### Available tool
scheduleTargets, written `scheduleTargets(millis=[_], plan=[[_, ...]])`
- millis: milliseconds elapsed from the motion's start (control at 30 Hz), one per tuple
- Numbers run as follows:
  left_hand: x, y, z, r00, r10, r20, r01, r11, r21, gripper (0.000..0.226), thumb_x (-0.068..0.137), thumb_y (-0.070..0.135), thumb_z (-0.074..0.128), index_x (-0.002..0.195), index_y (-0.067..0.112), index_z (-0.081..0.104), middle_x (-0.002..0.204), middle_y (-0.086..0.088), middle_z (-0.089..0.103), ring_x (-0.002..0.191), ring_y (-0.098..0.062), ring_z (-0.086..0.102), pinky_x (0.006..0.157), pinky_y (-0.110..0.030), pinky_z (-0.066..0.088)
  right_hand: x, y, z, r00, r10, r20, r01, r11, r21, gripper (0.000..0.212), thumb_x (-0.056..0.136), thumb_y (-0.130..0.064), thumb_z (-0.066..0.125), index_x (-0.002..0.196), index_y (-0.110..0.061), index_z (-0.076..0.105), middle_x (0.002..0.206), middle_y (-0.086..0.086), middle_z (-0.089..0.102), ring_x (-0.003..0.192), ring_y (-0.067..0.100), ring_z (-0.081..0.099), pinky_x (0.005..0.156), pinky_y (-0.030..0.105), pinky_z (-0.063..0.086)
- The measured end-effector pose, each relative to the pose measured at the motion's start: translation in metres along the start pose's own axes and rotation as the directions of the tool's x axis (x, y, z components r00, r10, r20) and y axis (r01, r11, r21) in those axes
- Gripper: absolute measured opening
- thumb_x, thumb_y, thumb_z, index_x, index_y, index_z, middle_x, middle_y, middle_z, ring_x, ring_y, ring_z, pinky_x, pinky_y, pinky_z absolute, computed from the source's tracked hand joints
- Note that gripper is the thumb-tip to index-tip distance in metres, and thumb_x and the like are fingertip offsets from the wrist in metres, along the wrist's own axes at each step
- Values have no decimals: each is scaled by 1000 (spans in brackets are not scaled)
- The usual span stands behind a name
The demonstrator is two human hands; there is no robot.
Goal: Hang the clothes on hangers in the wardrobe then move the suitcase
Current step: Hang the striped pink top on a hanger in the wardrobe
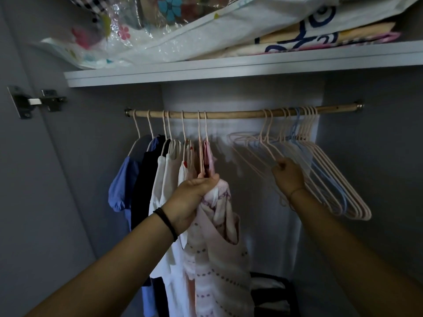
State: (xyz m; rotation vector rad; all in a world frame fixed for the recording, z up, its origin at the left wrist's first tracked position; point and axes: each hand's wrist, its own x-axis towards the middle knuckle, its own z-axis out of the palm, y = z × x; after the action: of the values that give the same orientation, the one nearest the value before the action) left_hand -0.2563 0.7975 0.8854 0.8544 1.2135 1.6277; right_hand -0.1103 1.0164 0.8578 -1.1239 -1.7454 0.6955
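**Inspector:** Status of the hands?

**Assistant:** The left hand [196, 197] is gripping the soft pink-and-white knitted garment [219, 259] by its bunched top; the cloth is hanging limp below the fist. The right hand [289, 177] is pinching the lower arm of a thin pale pink hanger [267, 147], which is hanging on the wooden rod [229, 114] above it.

**Inspector:** Handling?

**Assistant:** The knit is looking light and floppy, likely to snag; I am advising a hold at the neckline. The hanger is appearing light and slightly springy; take it near the hook.
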Motion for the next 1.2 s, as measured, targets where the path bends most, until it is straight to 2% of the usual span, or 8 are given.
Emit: scheduleTargets(millis=[267,400,467,567,867,1000,1133,1200], plan=[[0,-3,-2,999,-25,-37,25,1000,4,35,80,25,64,93,-7,67,80,-19,71,67,-21,69,64,-25,57,15,4,6,994,71,85,-71,997,4,37,88,-16,57,123,-6,51,118,18,60,106,36,58,89,39,47],[0,-3,-4,997,-20,-71,19,1000,-17,31,85,20,62,98,-7,67,91,-21,70,74,-21,69,73,-27,57,22,5,13,988,80,132,-96,988,123,13,87,-16,60,81,-5,67,72,12,62,63,26,56,61,29,45],[-1,-2,-5,997,-21,-72,19,999,-28,36,87,20,61,106,-11,63,102,-26,67,80,-23,68,77,-28,56,23,2,17,989,66,136,-91,979,185,34,91,-16,56,57,-15,55,55,4,46,51,16,40,53,25,30],[-4,-2,-5,997,-30,-75,28,999,-22,41,89,21,60,111,-13,61,109,-30,64,83,-26,67,77,-28,57,23,-3,23,995,27,94,-55,950,307,42,91,-19,56,51,-20,46,52,0,38,49,13,33,52,25,25],[-9,-4,-12,998,-40,-50,41,999,26,41,88,23,61,109,-11,63,108,-29,65,85,-27,68,79,-30,57,-53,14,10,995,-85,43,56,891,451,40,90,-38,58,56,-23,42,54,-4,36,51,10,33,51,25,29],[-12,-8,-10,999,-50,-12,51,994,95,45,82,27,64,106,-10,65,102,-29,67,86,-30,68,78,-32,57,-71,24,11,984,48,171,-128,856,500,34,89,-31,61,61,-22,45,49,-2,33,41,10,30,43,22,26],[-15,-12,-8,999,-39,11,37,982,183,49,75,33,67,100,-8,68,96,-27,69,84,-31,68,82,-35,56,-79,22,5,972,155,175,-219,864,454,43,94,-33,54,88,9,63,46,-3,35,35,5,30,34,16,24],[-16,-14,-9,1000,-21,23,15,971,237,50,74,36,68,100,-7,68,96,-27,70,89,-33,68,89,-38,53,-92,19,-5,977,143,161,-205,840,502,36,96,-33,49,95,-2,68,44,-7,33,34,2,28,35,16,23]])
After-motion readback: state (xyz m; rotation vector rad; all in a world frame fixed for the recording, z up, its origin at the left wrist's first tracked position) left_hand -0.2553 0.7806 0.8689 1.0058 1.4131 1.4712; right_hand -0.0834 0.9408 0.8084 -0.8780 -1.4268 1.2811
